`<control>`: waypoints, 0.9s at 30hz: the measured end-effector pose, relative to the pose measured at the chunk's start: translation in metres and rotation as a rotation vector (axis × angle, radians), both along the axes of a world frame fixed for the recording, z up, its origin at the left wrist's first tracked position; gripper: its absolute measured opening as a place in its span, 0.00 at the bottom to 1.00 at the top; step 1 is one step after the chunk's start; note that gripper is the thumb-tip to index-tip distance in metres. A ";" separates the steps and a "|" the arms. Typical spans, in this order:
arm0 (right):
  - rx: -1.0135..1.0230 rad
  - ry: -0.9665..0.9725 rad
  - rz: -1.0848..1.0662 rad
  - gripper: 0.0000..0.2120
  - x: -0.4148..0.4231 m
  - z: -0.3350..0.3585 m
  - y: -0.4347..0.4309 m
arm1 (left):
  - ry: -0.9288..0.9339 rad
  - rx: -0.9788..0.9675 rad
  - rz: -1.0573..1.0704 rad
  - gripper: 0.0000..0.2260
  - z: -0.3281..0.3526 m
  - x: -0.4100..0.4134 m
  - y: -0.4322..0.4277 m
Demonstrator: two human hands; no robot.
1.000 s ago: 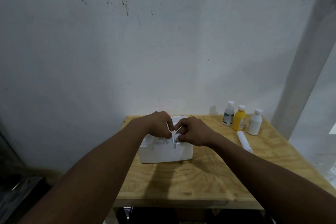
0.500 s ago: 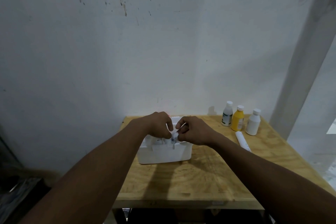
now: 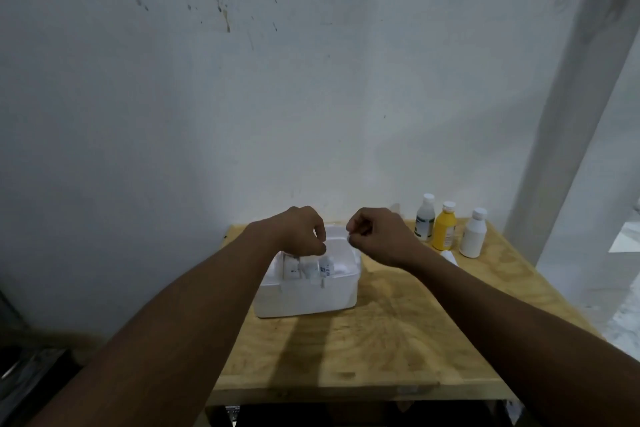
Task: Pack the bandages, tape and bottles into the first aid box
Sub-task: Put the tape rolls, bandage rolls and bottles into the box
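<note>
The left hand (image 3: 304,234) is hanging over the open first aid box (image 3: 304,298), and its fingers (image 3: 320,246) are curling down. Right under those fingertips, some small packs (image 3: 325,269) are standing in a row inside the box. The fingertips are coming very close to the packs, but I cannot tell if they are holding one or only touching. The right hand (image 3: 377,236) is floating just beside the left one, over the back edge of the box. Its fingers are curling into a loose fist, and the thumb is pressing on the first finger (image 3: 350,230). They may be pinching a tiny pale bit, but it is too small to tell.

Out past the right knuckles, three bottles are standing close together on the wooden table (image 3: 381,340): a clear bottle (image 3: 425,218), a yellow bottle (image 3: 444,229) and a white bottle (image 3: 472,236). A white tube (image 3: 449,256) is peeking out from behind the right wrist.

I think the person is tidying the small things in the box. The bottles are not packed yet. Next, I think the right hand is going to need to open up, reach across to a bottle and wrap around its middle
</note>
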State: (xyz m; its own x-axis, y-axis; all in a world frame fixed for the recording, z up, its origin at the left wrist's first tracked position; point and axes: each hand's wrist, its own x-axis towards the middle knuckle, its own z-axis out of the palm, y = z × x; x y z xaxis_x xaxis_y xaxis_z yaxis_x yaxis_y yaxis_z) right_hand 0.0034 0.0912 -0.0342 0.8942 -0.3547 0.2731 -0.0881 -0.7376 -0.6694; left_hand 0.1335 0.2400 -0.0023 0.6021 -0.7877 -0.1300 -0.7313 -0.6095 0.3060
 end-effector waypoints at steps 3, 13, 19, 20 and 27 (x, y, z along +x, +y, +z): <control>-0.021 -0.027 -0.114 0.05 -0.012 0.007 -0.029 | -0.048 -0.039 -0.028 0.13 0.003 -0.003 -0.021; -0.087 0.336 -0.339 0.11 -0.068 -0.028 -0.126 | -0.109 -0.104 -0.209 0.20 -0.012 -0.039 -0.143; -0.087 0.469 -0.308 0.20 -0.090 -0.059 -0.143 | -0.158 -0.127 -0.311 0.28 -0.036 -0.063 -0.209; -0.087 0.469 -0.302 0.20 -0.092 -0.064 -0.145 | -0.173 -0.124 -0.321 0.31 -0.040 -0.065 -0.217; -0.086 0.472 -0.260 0.15 -0.094 -0.079 -0.152 | -0.277 -0.090 -0.355 0.31 -0.055 -0.069 -0.249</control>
State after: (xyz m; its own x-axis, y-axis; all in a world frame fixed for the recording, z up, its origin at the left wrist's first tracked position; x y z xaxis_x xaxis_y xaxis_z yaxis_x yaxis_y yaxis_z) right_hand -0.0910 -0.0606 -0.1135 0.8124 -0.5746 -0.0995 -0.5515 -0.7016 -0.4513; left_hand 0.0648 -0.0085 -0.0568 0.2951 -0.9525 0.0757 -0.9519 -0.2862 0.1098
